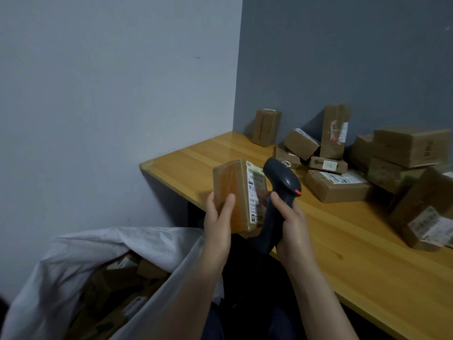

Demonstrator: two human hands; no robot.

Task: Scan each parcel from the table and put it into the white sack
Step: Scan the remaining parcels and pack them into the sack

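Note:
My left hand (pixel 218 224) grips a small brown parcel (pixel 232 192) upright over the table's near-left edge, its white label turned to the right. My right hand (pixel 290 227) holds a dark handheld scanner (pixel 282 185) by the handle, its head pointing at the label from close range. The white sack (pixel 81 251) gapes open at the lower left, below my left arm, with several cardboard parcels inside.
On the wooden table (pixel 343 241), several brown parcels are piled at the back and right against the grey wall, among them a flat labelled box (pixel 335 185) and a big one (pixel 424 212) at the right edge. One box (pixel 266 127) stands alone in the corner.

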